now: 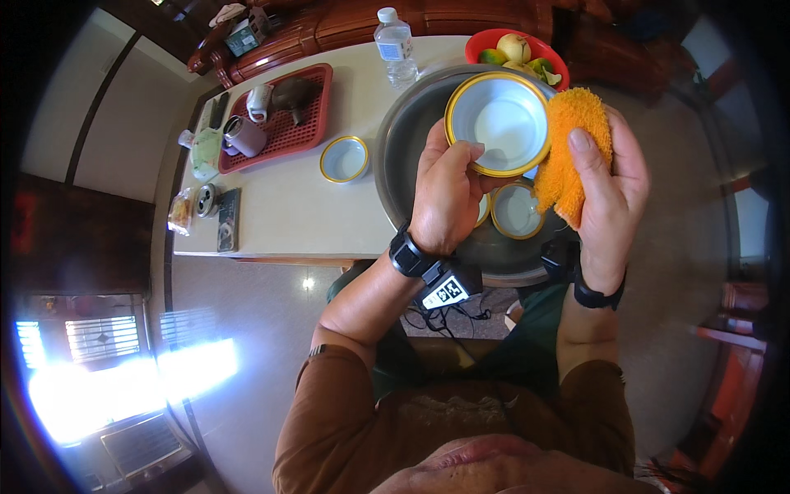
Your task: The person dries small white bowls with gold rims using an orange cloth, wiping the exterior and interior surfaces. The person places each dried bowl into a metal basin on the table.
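My left hand (447, 185) grips a white bowl with a gold rim (498, 123), its inside turned up towards me, thumb over the rim. An orange terry cloth (571, 154) is bunched in my right hand (614, 179), against the bowl's right side. Both hands are above a large round metal basin (395, 160). Inside the basin sits another gold-rimmed bowl (517, 211), with part of one more beside it, mostly hidden by my left hand. A further gold-rimmed bowl (344, 159) stands on the white table (290, 210), left of the basin.
A red plastic basket (327, 92) holds mugs and a dark object. A plastic water bottle (397, 52) stands behind the basin, near a red bowl of fruit (475, 46). An open can (207, 200), a dark flat box (228, 220) and a wrapped snack (180, 212) lie at the table's left.
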A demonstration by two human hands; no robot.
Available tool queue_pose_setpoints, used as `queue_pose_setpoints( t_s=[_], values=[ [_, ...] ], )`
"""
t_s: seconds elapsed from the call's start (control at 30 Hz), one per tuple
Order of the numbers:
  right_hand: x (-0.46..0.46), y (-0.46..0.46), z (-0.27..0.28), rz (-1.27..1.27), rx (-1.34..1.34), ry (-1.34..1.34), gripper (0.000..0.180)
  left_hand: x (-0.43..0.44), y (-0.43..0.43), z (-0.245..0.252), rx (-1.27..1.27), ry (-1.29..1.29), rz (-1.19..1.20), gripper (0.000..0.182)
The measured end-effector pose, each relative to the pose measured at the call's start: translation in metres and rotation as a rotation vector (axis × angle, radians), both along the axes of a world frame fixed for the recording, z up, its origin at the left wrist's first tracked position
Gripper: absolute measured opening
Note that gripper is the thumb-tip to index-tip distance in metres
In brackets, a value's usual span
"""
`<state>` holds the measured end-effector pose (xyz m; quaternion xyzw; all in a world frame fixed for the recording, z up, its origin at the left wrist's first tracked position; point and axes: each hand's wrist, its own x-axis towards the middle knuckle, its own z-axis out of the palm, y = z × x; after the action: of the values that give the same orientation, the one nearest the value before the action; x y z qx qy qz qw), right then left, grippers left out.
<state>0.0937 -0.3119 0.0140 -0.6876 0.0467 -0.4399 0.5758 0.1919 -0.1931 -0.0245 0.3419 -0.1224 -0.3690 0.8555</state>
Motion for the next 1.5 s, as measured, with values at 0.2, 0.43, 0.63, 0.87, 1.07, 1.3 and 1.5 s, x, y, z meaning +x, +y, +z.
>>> queue_pose_setpoints(
  t_s=[0.2, 0.43, 0.63, 0.87, 1.07, 1.3, 1.5],
  values=[
    [0.018, -0.002, -0.002, -0.225, -0.601, 0.070, 0.028, 0.003, -0.011, 0.005, -0.095, -0.311, 0.146, 0.048],
    [0.023, -0.012, -0.004, -0.236, -0.565, 0.188, 0.024, 0.007, -0.014, 0.002, -0.003, -0.767, 0.072, 0.073],
    [0.022, -0.013, -0.007, 0.146, -0.113, 0.036, 0.029, 0.022, -0.023, -0.008, -0.052, -0.953, 0.094, 0.101],
    [0.025, -0.012, -0.010, 0.450, -0.080, 0.127, 0.034, 0.023, -0.024, -0.012, -0.196, -0.645, 0.073, 0.097],
    [0.030, 0.001, -0.004, 0.277, -0.411, 0.181, 0.024, 0.027, -0.011, -0.006, -0.079, -0.543, -0.001, 0.086],
    [0.039, 0.008, -0.005, -0.068, -0.766, 0.261, 0.030, 0.026, -0.002, -0.001, -0.064, -0.604, 0.078, 0.090],
    [0.036, -0.003, -0.015, 0.392, -0.210, 0.403, 0.029, 0.028, 0.002, 0.003, 0.022, -0.691, 0.119, 0.111]
  ],
)
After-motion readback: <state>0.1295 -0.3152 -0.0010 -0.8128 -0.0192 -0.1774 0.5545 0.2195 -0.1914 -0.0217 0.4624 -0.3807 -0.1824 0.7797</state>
